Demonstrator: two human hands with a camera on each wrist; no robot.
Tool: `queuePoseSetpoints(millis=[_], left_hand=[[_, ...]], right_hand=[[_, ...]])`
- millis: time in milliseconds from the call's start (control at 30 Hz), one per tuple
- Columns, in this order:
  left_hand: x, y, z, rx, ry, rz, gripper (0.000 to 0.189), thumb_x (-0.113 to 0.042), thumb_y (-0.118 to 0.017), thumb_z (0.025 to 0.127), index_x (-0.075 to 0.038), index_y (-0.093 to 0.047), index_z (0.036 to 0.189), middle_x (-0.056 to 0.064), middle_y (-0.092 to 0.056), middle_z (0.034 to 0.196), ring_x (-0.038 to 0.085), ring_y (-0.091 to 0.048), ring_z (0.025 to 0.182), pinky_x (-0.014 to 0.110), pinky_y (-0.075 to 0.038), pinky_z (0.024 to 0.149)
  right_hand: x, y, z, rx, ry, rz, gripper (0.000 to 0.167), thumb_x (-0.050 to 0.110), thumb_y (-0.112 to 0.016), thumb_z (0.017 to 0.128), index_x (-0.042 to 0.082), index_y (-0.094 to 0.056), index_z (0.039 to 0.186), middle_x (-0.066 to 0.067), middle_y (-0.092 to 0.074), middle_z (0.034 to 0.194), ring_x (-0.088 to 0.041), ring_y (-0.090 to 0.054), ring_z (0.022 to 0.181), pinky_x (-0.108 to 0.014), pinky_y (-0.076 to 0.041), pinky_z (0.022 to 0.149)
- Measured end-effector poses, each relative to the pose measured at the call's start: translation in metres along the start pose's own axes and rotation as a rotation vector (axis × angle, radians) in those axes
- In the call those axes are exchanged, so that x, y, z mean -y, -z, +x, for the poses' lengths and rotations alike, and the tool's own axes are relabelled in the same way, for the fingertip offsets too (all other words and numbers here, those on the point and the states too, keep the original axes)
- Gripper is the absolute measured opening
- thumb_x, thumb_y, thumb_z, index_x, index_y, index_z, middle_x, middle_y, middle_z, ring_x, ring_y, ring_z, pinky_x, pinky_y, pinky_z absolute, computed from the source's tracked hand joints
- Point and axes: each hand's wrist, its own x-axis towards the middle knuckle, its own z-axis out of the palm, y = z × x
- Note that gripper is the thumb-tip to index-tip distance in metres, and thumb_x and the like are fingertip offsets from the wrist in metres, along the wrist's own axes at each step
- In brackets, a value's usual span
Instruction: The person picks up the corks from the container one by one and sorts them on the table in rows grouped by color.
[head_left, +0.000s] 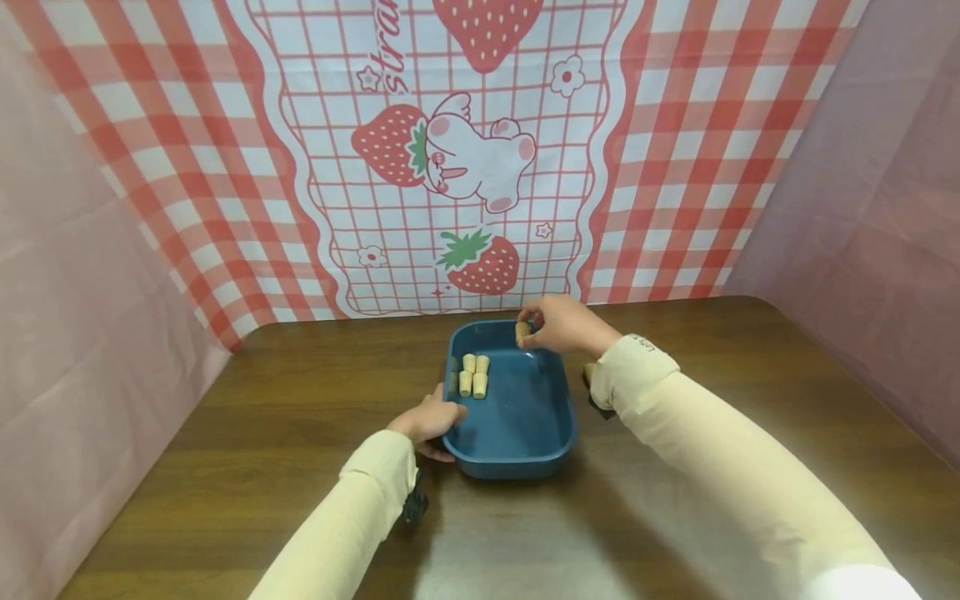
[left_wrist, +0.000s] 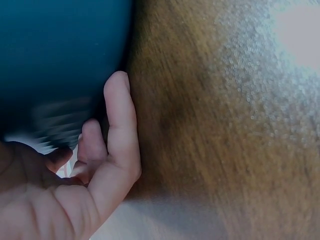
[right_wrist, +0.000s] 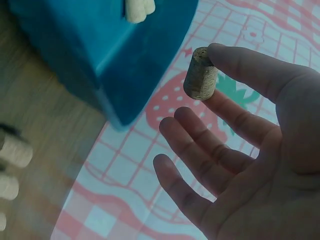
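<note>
A blue plastic bin (head_left: pixel 517 467) sits on the wooden table. Several tapered corks (head_left: pixel 473 377) stand grouped against its left inner side. My left hand (head_left: pixel 433 423) grips the bin's left wall, thumb over the rim and fingers outside. In the left wrist view, the fingers (left_wrist: pixel 120 115) lie along the bin's outer side, low by the tabletop. Above the bin's far right corner, my right hand (head_left: pixel 566 325) pinches a single cork (right_wrist: pixel 201 75) between thumb and index finger; its other fingers are spread and hold nothing.
More corks (right_wrist: pixel 15 150) lie on the table right of the bin, mostly hidden by the right sleeve (head_left: pixel 637 375) in the head view. A red-and-white strawberry cloth (head_left: pixel 480 167) hangs at the table's back edge. Pink cloth (head_left: pixel 97 250) hangs at both sides.
</note>
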Motion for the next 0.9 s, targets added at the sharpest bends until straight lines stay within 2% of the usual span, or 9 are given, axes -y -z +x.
queuePoseSetpoints(millis=[233, 400, 667, 900], left_hand=[[0.0, -0.001, 0.0, -0.006, -0.001, -0.004, 0.087, -0.005, -0.047, 0.08, -0.006, -0.013, 0.16, 0.025, -0.018, 0.155, 0.039, -0.057, 0.103, 0.04, -0.065, 0.062], [0.0, 0.0, 0.0, -0.004, 0.0, -0.007, 0.087, -0.005, -0.047, 0.08, -0.006, -0.013, 0.16, 0.025, -0.018, 0.154, 0.04, -0.056, 0.105, 0.041, -0.065, 0.063], [0.001, -0.001, 0.002, -0.009, 0.005, -0.021, 0.086, -0.005, -0.047, 0.079, -0.006, -0.016, 0.159, 0.024, -0.02, 0.152, 0.042, -0.054, 0.108, 0.042, -0.065, 0.062], [0.001, 0.0, 0.002, -0.008, 0.003, -0.014, 0.087, -0.004, -0.047, 0.079, -0.006, -0.015, 0.159, 0.025, -0.019, 0.152, 0.042, -0.055, 0.108, 0.04, -0.065, 0.06]], right_hand=[[-0.025, 0.006, -0.01, -0.017, 0.001, 0.043, 0.041, 0.017, -0.071, 0.094, -0.002, -0.063, 0.129, -0.025, -0.063, 0.125, -0.041, -0.058, 0.12, -0.056, -0.052, 0.1], [-0.042, 0.01, -0.021, -0.026, 0.002, 0.073, 0.039, 0.015, -0.07, 0.095, -0.003, -0.063, 0.128, -0.026, -0.064, 0.124, -0.042, -0.059, 0.117, -0.058, -0.053, 0.098], [-0.071, 0.014, -0.031, -0.021, 0.005, 0.059, 0.039, 0.015, -0.071, 0.094, -0.004, -0.063, 0.127, -0.026, -0.065, 0.119, -0.043, -0.059, 0.114, -0.058, -0.053, 0.096], [-0.092, 0.018, -0.037, -0.013, -0.025, 0.046, 0.039, 0.015, -0.071, 0.094, -0.006, -0.063, 0.127, -0.027, -0.065, 0.117, -0.044, -0.06, 0.112, -0.058, -0.055, 0.093]])
